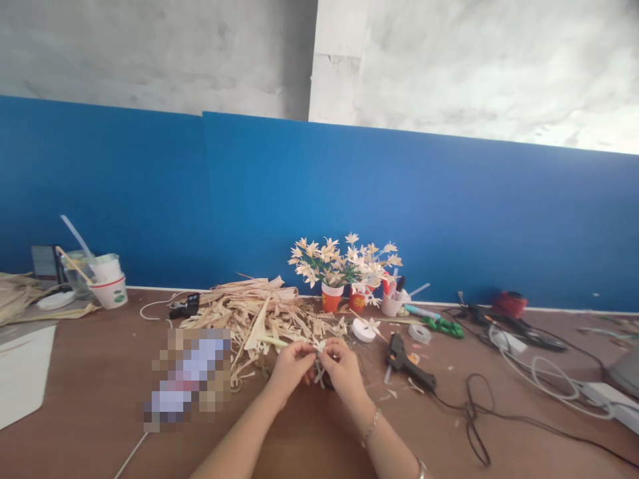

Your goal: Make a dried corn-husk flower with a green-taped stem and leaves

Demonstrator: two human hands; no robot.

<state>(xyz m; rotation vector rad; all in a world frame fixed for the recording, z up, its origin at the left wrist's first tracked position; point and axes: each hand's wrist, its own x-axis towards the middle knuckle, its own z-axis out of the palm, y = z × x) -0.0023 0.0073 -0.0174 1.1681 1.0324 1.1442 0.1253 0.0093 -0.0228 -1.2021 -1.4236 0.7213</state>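
Plainly, the brown table [100,372] carried a heap of dry straw-coloured strips [272,307], and just on its near side the left hand [293,364] and the right hand [343,367] met, their fingers pinched closely on a small pale flower [320,346] between them.

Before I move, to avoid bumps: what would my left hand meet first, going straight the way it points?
First the small, pale, petalled piece it appears to hold, then probably your right hand; depth is unclear.
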